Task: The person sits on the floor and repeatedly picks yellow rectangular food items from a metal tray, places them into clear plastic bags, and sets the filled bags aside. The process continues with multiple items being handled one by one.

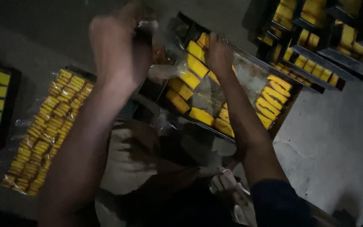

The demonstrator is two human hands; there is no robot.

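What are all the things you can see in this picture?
Metal tray: one, dark grey, centre, under the hands, partly filled.
Yellow blocks in that tray: about fifteen, in loose rows.
Clear plastic wrap: one piece, between the two hands.
Wrapped packs: too many to count, yellow, heaped at left on the floor.
Black tray: one, far left, holding yellow bars.
Stacked trays: several, dark, top right, with yellow blocks.
Floor: grey concrete.
Left hand: raised, closed on the wrap.
Right hand: over the tray, on a block; grip unclear.
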